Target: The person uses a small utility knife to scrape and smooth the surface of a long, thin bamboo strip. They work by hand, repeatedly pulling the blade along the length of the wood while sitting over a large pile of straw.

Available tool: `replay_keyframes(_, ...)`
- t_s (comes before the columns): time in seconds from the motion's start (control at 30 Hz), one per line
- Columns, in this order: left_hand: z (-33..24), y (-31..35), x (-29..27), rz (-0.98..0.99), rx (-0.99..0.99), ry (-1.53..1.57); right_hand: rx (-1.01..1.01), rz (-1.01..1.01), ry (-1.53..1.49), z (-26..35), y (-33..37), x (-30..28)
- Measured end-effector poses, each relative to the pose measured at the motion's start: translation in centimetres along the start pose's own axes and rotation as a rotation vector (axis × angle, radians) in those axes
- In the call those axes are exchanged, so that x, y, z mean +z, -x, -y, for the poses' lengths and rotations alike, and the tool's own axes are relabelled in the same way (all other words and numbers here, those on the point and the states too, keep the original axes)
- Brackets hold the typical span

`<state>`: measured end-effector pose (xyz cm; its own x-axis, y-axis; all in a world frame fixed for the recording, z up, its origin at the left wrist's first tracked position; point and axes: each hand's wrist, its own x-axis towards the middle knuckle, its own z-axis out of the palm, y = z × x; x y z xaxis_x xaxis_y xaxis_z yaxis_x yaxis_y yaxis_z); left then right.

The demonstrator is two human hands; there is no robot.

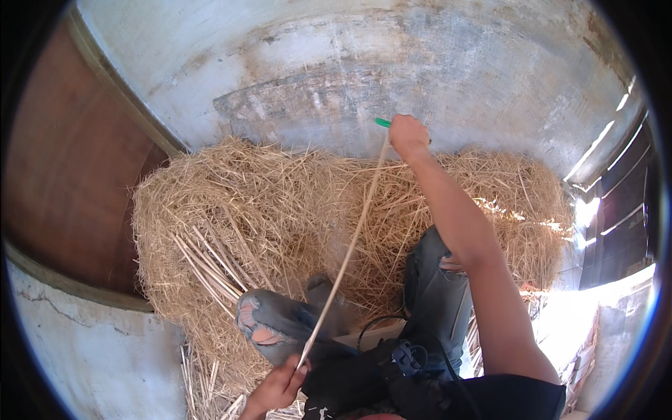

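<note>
A long, thin pale stick (350,245) slants across the middle, from low near my lap up to the far side. My left hand (281,385) is closed around its lower end, close to my left thigh. With the arm stretched far forward, my right hand (408,134) makes a fist at the stick's upper end. Out of that fist pokes a narrow green tool (383,122); most of it is hidden by my fingers, so its kind cannot be told. Whether the right fingers also pinch the stick is unclear.
Heaped straw (231,189) spreads in front of my bent knees. A bundle of similar sticks (210,269) lies on it at left, and more sticks (199,371) lie lower left. A stained wall (315,77) rises behind; a brown panel (77,168) stands left.
</note>
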<state>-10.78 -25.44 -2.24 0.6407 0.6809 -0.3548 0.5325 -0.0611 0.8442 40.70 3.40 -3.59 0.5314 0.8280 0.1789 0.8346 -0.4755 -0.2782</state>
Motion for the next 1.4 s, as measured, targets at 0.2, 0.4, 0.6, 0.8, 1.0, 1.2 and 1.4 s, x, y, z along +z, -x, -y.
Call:
replay_keyframes(0.2,3.0,4.1,1.0,-0.04,-0.149,0.186,0.154,0.02,-0.008,-4.4,0.6,-1.1)
replay_keyframes(0.4,3.5,1.1,1.2,-0.098,-0.053,0.268,0.007,0.179,-0.057,-3.2,2.4,-2.7)
replay_keyframes(0.6,1.2,-2.0,1.3,-0.152,0.059,0.288,-0.186,0.139,0.109,-1.9,4.1,-2.0)
replay_keyframes(0.8,1.9,-5.2,2.7,-0.218,0.112,0.153,-0.27,0.124,0.028,0.9,6.6,-2.5)
replay_keyframes(1.0,0.8,-6.1,2.0,-0.243,-0.083,0.519,-0.234,0.006,-0.183,0.0,6.6,-4.5)
replay_keyframes(1.2,-2.2,-10.1,1.4,-0.519,0.196,0.602,-0.439,0.035,-0.172,2.7,9.4,-5.2)
replay_keyframes(1.4,-4.8,-16.7,-0.4,-0.529,0.325,0.512,-0.759,0.012,-0.141,5.9,13.3,-3.5)
